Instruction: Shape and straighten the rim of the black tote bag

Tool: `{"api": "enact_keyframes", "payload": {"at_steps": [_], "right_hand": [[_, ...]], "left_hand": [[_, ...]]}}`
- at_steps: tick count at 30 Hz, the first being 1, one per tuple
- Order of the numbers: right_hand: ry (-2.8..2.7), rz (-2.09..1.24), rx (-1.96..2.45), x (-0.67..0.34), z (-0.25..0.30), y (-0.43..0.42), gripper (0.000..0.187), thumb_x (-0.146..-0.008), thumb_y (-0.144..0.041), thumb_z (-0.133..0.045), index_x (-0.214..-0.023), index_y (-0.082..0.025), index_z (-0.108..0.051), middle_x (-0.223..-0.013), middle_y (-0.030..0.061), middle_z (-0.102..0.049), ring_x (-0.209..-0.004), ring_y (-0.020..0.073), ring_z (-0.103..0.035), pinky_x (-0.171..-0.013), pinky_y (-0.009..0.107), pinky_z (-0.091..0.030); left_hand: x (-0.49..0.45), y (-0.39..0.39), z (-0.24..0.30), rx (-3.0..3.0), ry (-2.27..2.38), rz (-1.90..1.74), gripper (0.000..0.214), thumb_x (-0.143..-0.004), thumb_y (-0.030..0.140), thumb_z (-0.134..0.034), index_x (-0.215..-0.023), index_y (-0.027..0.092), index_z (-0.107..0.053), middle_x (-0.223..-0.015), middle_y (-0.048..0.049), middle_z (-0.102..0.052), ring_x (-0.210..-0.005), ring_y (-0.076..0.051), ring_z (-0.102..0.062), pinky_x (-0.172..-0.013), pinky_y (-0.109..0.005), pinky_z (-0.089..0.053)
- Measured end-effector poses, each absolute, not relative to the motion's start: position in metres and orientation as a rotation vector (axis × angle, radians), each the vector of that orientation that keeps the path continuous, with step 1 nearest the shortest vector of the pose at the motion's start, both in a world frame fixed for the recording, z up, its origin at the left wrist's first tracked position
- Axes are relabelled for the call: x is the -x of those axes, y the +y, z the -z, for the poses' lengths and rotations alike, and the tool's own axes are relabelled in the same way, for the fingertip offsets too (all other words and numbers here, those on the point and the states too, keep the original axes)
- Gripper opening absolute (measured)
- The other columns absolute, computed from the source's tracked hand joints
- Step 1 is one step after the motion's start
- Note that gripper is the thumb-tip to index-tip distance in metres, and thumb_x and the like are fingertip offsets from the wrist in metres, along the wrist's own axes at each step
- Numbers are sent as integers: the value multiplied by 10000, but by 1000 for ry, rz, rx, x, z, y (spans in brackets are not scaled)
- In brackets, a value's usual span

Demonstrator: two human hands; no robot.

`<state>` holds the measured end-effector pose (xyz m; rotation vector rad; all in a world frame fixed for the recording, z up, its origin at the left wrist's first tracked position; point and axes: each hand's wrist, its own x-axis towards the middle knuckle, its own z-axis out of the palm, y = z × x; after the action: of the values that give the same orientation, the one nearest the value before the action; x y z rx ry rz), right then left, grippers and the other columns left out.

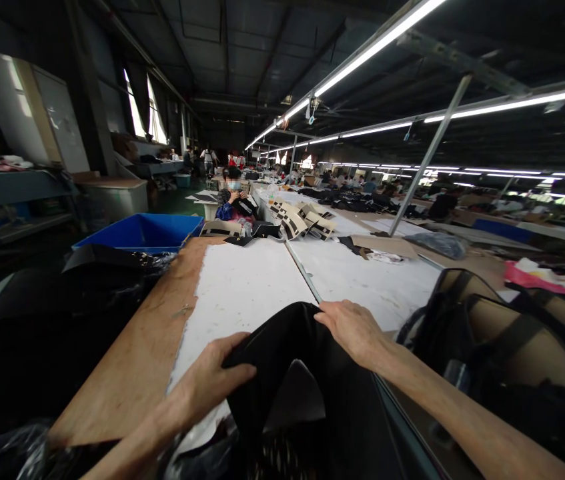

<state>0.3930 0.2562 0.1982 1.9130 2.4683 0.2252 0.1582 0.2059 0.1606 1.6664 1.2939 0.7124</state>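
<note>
A black fabric bag (362,407) stands upright at the near edge of the table, its mouth spread toward me. My left hand (215,373) is closed on the left side of its rim, the thumb lying over the edge. At the top right of the rim, my right hand (349,327) pinches the fabric between thumb and fingers. A greyish panel (296,397) shows within the opening; the bottom of the bag is too dark to make out.
White sheeting (242,280) covers much of the wooden table (132,360). A blue bin (137,230) stands to the left, and black bags with tan panels (502,320) lie at right. Beige strips (295,220) are piled ahead, near a seated person (232,200). A metal post (429,157) rises at right.
</note>
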Motion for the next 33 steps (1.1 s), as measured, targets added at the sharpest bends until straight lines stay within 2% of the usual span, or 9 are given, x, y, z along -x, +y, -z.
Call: {"api": "enact_keyframes", "payload": {"at_steps": [4,11,15,19,24,26,29,31,33], "right_hand": [[2505,-219,-1814,-408,-206,255,261,-868,-354,-392,-708,-214,-544,-673,16,-606,-689,184,-569,-571,253,-304],[2542,-20,-1811,-423,-205,258,299,-874,-371,-365,-684,-205,-525,-619,1,-578,-631,155,-546,-569,241,-311],[2601,-27,-1890,-416,-201,253,146,-818,-375,-485,-875,-249,-531,-736,-7,-615,-753,183,-571,-614,249,-343],[2712,-185,-1782,-403,-202,247,303,-754,-283,-586,-1034,-251,-475,-886,0,-614,-815,195,-567,-672,270,-370],[2727,-117,-1834,-399,-201,245,290,-774,-187,-539,-1048,-241,-463,-949,6,-602,-863,176,-555,-705,260,-368],[2620,34,-2006,-398,-199,244,233,-771,-191,-524,-997,-236,-484,-885,3,-609,-827,168,-556,-675,248,-363],[2430,263,-2185,-394,-197,242,80,-747,-221,-520,-826,-216,-519,-775,-3,-598,-756,164,-546,-605,234,-342],[2400,292,-2206,-392,-197,241,24,-749,-226,-503,-740,-205,-512,-726,-4,-585,-732,160,-538,-592,230,-327],[2410,249,-2209,-390,-196,240,53,-756,-227,-495,-711,-201,-506,-706,-3,-579,-726,158,-535,-601,230,-318]], "left_hand": [[-130,247,-168,-1560,1051,-606,294,-620,202,-535,-888,113,-615,-722,-8,-632,-653,-148,-551,-569,-204,-418],[-127,287,-170,-1485,1137,-641,292,-520,174,-603,-805,144,-655,-651,17,-614,-623,-131,-529,-557,-193,-404],[-129,286,-165,-1402,1124,-649,277,-536,181,-595,-805,137,-646,-617,18,-611,-571,-120,-526,-521,-189,-385],[-126,282,-162,-1388,1080,-635,306,-555,197,-587,-849,122,-631,-697,-10,-644,-663,-163,-575,-603,-227,-435],[-133,274,-161,-1684,1233,-835,421,-638,207,-550,-1054,140,-542,-985,-52,-621,-912,-207,-554,-833,-329,-424],[-141,267,-159,-2006,1440,-1006,402,-663,166,-529,-1064,155,-535,-1094,-62,-569,-1028,-223,-484,-931,-381,-349],[-162,255,-153,-2446,1653,-1104,378,-703,75,-458,-1065,157,-529,-1117,-68,-543,-1051,-230,-441,-954,-422,-306],[-177,249,-150,-2624,1661,-1100,362,-733,60,-439,-1072,162,-513,-1096,-61,-546,-1033,-214,-445,-968,-424,-291],[-191,248,-147,-2733,1652,-1086,312,-761,78,-437,-1051,163,-515,-1061,-58,-553,-1019,-208,-449,-983,-428,-273]]}}
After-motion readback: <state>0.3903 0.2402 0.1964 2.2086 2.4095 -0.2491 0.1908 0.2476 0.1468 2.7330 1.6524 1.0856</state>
